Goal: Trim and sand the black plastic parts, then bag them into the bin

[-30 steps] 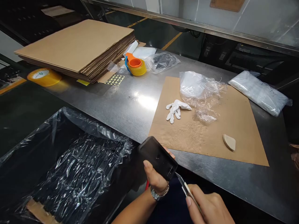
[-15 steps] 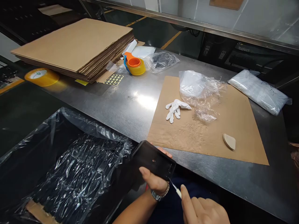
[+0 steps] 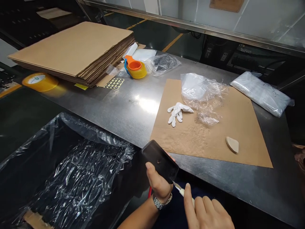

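Observation:
A black rectangular plastic case point(image 3: 159, 159) is gripped in my left hand point(image 3: 159, 184), thumb on its near side and fingertips showing past its far edge. It tilts just off the table's front edge. My right hand point(image 3: 207, 210) closes around the pale handle of a small craft knife point(image 3: 179, 188), index finger stretched along it. The thin blade meets the case's lower right corner; whether it cuts in, I cannot tell. A white glove point(image 3: 178, 112) lies beyond on the cardboard sheet point(image 3: 190, 140).
Clear plastic bags point(image 3: 197, 89) and a tan wedge-shaped block point(image 3: 232, 144) lie on the cardboard. A cardboard stack point(image 3: 71, 47), a tape dispenser point(image 3: 136, 68) and a sticker sheet point(image 3: 114, 83) occupy the table's left. A plastic-lined bin point(image 3: 78, 178) stands lower left; a wrapped bundle point(image 3: 262, 92) lies far right.
The case has turned in my left hand, its far end swinging slightly up and to the right. The knife remains at its corner, now held at a slightly different angle.

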Demonstrator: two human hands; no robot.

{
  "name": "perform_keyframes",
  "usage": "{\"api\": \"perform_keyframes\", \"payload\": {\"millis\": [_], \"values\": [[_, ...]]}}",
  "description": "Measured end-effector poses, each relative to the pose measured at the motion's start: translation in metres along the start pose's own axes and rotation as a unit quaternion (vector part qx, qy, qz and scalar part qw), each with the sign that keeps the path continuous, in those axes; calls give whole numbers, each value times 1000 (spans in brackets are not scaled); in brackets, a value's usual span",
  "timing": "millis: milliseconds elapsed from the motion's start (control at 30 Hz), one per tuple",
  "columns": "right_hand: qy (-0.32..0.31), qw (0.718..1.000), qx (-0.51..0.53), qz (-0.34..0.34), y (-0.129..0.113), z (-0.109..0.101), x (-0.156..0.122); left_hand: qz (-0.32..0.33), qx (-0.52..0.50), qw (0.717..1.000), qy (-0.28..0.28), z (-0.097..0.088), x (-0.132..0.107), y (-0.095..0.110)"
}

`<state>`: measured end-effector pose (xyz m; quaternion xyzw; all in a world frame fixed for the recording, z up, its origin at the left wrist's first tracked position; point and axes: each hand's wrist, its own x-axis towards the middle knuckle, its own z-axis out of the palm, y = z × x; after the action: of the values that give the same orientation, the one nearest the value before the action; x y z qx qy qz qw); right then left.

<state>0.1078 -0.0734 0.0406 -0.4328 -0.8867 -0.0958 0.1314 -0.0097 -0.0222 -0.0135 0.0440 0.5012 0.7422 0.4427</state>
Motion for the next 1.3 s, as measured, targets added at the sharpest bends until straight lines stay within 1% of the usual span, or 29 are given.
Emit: {"api": "perform_keyframes", "payload": {"millis": [167,233,300,367,433,500,567,600,633,667,700,733,767,800,833,867,933,1000,1133,1233,1300], "values": [[-4,999,9,-49,17,4,2,-111,6,994,0,0,3,5],[-3,999,25,-38,25,9,3,-142,-1,990,0,1,4,7],[-13,999,29,5,36,17,2,-180,-5,984,-10,3,5,9],[-51,996,-2,76,51,31,0,-229,-9,973,-28,5,5,12],[-113,979,-62,161,70,49,-3,-286,-9,957,-55,5,5,15],[-163,953,-112,231,92,68,-5,-342,-5,935,-89,5,4,17],[-184,939,-132,260,108,80,-7,-393,4,912,-118,4,3,19],[-182,939,-132,262,112,82,-6,-414,10,901,-128,3,2,19],[-167,945,-112,258,114,81,-5,-434,18,890,-137,2,1,19],[-140,957,-65,247,112,77,-2,-455,27,879,-144,1,0,19],[-108,968,12,225,107,69,1,-473,37,867,-151,1,-2,18],[-81,972,110,190,99,60,5,-488,45,858,-156,1,-3,18],[-60,963,217,146,89,51,10,-496,46,853,-156,1,-5,17],[-59,945,307,97,79,41,16,-498,40,852,-153,1,-8,16],[-73,926,366,56,69,33,21,-498,29,855,-145,2,-10,15],[-88,911,402,26,60,27,26,-497,15,857,-136,2,-12,14],[-114,894,433,4,46,21,33,-501,-7,857,-121,2,-17,13],[-125,882,454,8,40,22,36,-506,-12,854,-122,1,-20,13],[-126,861,492,18,41,27,33,-490,-11,858,-154,-3,-24,12],[-128,857,499,30,44,29,31,-482,11,860,-169,-4,-27,11],[-127,856,500,34,48,30,31,-480,50,859,-171,-5,-29,11]]}}
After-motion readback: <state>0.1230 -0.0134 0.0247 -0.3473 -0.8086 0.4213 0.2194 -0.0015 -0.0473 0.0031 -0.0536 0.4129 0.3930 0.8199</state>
